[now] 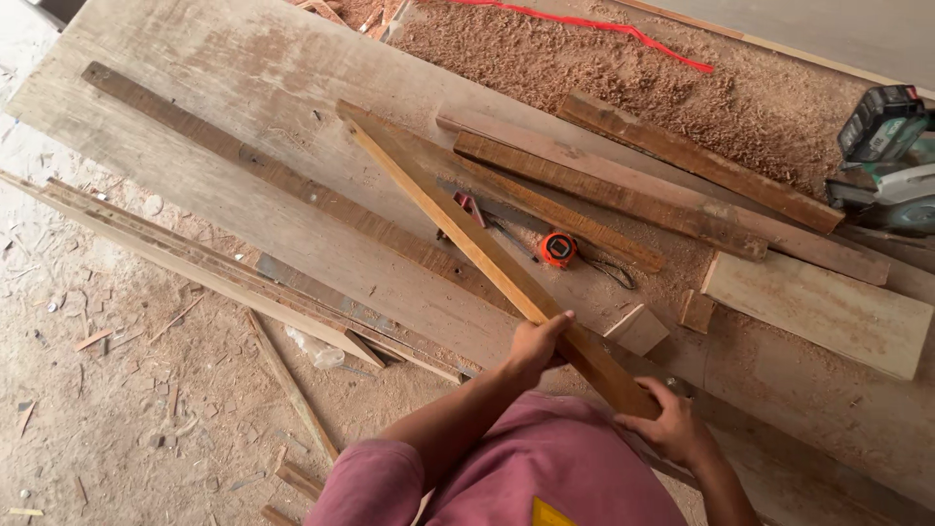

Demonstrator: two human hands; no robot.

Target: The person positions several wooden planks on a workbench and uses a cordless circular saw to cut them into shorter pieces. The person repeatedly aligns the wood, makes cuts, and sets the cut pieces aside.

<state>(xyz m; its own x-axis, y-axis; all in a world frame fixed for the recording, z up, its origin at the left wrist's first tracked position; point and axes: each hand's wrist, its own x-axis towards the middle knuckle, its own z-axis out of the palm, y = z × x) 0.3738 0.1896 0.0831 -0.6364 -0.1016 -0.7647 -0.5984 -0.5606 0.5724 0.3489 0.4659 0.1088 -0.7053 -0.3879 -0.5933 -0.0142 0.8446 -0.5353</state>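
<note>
A long narrow light-brown wooden strip (pixel 458 229) runs diagonally from the upper middle down to my lap. My left hand (pixel 534 343) grips it from the left side, a little above its near end. My right hand (pixel 672 427) holds the near end from below and to the right. The strip lies over a wide pale board (pixel 243 127). An orange tape measure (pixel 558 249) sits on the boards just right of the strip, close to a red-handled tool (pixel 469 206).
Several darker planks (pixel 623 195) lie across the boards to the right, with small offcuts (pixel 638 329) and a pale flat board (pixel 823 310). A cordless circular saw (pixel 884 156) stands at the far right. Sawdust and a red cord (pixel 584 23) cover the back; scraps litter the floor at left.
</note>
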